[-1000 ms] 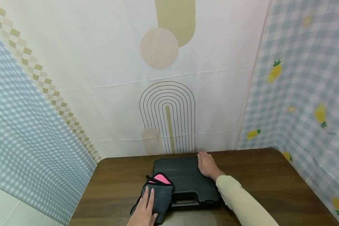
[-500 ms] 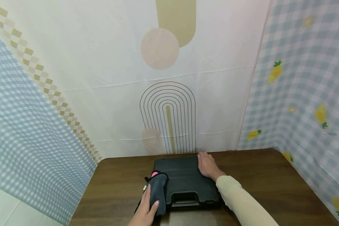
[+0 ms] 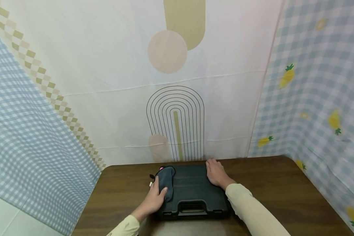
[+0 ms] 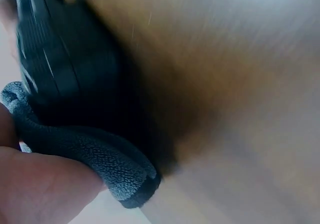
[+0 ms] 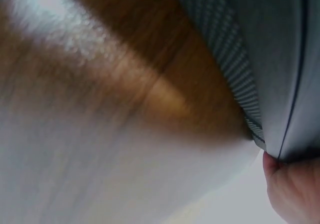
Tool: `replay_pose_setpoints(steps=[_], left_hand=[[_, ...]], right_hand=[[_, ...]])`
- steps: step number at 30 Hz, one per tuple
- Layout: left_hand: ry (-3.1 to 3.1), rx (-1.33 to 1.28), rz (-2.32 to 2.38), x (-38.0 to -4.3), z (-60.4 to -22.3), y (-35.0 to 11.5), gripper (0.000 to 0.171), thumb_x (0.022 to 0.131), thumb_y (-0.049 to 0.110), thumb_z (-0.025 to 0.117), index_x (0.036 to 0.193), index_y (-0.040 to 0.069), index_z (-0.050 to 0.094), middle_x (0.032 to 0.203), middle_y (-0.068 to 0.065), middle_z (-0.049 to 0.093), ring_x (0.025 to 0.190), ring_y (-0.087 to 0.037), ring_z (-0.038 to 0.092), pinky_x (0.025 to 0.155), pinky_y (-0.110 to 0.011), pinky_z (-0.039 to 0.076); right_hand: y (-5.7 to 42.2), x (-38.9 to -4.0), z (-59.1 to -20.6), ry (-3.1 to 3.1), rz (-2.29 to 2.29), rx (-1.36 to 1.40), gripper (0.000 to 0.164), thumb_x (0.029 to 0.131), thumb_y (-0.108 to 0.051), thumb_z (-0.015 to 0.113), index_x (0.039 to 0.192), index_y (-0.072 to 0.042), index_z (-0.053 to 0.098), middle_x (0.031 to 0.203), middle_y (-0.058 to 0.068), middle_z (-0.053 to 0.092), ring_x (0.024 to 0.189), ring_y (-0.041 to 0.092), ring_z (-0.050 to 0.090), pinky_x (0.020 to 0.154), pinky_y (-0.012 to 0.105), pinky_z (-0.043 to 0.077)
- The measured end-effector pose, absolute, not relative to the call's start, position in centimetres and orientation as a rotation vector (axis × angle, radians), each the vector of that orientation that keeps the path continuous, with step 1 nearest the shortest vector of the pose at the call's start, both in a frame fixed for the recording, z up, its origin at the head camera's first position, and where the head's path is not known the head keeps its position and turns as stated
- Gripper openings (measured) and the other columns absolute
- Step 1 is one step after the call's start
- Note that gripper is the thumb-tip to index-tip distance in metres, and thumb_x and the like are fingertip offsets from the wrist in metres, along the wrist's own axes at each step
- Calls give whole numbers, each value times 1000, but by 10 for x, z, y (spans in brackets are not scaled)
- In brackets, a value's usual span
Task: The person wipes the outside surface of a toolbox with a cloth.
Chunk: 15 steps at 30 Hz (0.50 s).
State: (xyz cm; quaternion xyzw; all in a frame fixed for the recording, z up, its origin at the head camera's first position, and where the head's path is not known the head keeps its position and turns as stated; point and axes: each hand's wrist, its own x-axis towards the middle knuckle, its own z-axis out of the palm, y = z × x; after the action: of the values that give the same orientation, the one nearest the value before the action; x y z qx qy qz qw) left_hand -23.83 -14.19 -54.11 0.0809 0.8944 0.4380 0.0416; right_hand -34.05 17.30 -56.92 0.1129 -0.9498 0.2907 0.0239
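Observation:
A black plastic carrying case point(image 3: 191, 186) lies flat on the table, its handle point(image 3: 192, 207) toward me. My left hand point(image 3: 154, 198) grips a dark grey fabric pouch point(image 3: 166, 183) over the case's left side, thumb on its near right side and fingers along its left. A bit of pink peeks out at the pouch's far end. In the left wrist view the fuzzy, black-edged pouch point(image 4: 117, 171) bends against the case point(image 4: 65, 59). At the far right corner, my right hand point(image 3: 216, 172) grips the case's edge; a fingertip point(image 5: 292, 184) presses near its seam in the right wrist view.
The brown wooden table point(image 3: 271, 190) extends to both sides of the case. A white patterned cloth point(image 3: 112, 118) hangs right behind its back edge. Blue checked cloths hang at the left point(image 3: 38, 131) and right point(image 3: 309, 114).
My left hand has moved the pouch forward, away from me, along the case's left side, turning it so less pink shows. The right hand and the case stay in place.

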Motion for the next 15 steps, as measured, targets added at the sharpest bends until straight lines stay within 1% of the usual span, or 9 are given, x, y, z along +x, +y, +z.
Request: replay_pose_setpoints(steps=[5, 9, 11, 15], left_hand=[[2761, 199, 1289, -275, -536, -135, 75, 113, 22, 52, 166, -14, 12, 166, -48, 21, 157, -61, 24, 125, -71, 29], [2801, 186, 1254, -297, -536, -132, 73, 111, 20, 54, 164, -15, 19, 162, -49, 29, 154, -62, 31, 124, -70, 32], [2810, 188, 1241, -305, -537, -132, 71, 110, 20, 55, 163, -15, 23, 159, -49, 33, 152, -62, 34, 123, -69, 34], [2792, 210, 1204, -317, -536, -137, 67, 111, 23, 56, 163, -9, 30, 158, -45, 39, 150, -59, 40, 121, -67, 38]], right_hand=[[173, -339, -567, -2926, 932, 351, 38, 117, -19, 35, 134, 5, 59, 135, 27, 59, 127, 50, 55, 109, 66, 44], [173, -339, -568, -2921, 933, 367, 38, 117, -19, 35, 132, 6, 59, 132, 27, 60, 123, 50, 56, 106, 66, 45], [173, -339, -569, -2931, 927, 365, 40, 117, -20, 34, 134, 6, 59, 135, 27, 59, 126, 49, 55, 108, 66, 44], [172, -340, -569, -2946, 928, 342, 41, 117, -21, 33, 137, 5, 58, 140, 27, 58, 130, 50, 54, 112, 65, 43]])
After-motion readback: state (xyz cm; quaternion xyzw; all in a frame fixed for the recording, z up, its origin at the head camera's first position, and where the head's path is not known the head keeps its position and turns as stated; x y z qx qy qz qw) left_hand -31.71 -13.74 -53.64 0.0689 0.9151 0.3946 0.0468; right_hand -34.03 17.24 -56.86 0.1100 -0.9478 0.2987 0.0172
